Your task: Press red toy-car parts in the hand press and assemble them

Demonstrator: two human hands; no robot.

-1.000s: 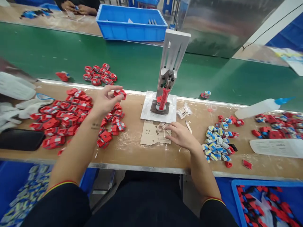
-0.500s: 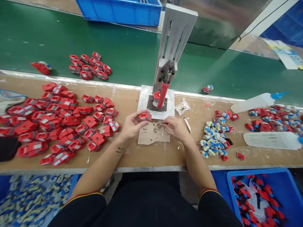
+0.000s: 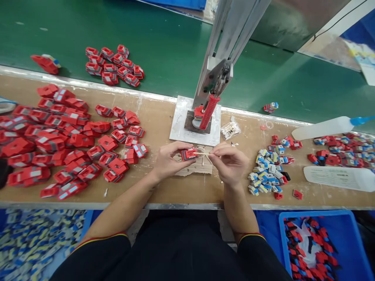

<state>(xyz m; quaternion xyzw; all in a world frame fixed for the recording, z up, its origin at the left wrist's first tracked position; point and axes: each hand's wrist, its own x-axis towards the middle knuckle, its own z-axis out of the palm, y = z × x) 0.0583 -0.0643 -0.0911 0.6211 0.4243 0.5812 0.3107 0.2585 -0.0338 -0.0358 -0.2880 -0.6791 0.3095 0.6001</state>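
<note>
My left hand (image 3: 168, 160) is closed around a small red and grey plastic toy part (image 3: 189, 153), its side turned toward my right hand. Pinched in my right hand (image 3: 230, 162) is a thin cotton swab (image 3: 202, 153), whose tip reaches to the edge of the red part. Under both hands lies a torn piece of cardboard (image 3: 197, 168) with a small ring on it. Just beyond stands a metal press (image 3: 215, 74) with a red handle (image 3: 209, 112) on a pale base plate (image 3: 179, 121).
Many red parts (image 3: 79, 140) are heaped at the left, more on the green belt (image 3: 164, 50). A bag of swabs (image 3: 231, 130) lies right of the press. White-blue parts (image 3: 265, 171) and two squeeze bottles (image 3: 324, 128) lie at the right. Blue bins (image 3: 356, 242) flank me below the bench.
My right hand has lifted the swab off the cardboard and brought it to the red part. My left hand has turned that part. The camera view has shifted slightly.
</note>
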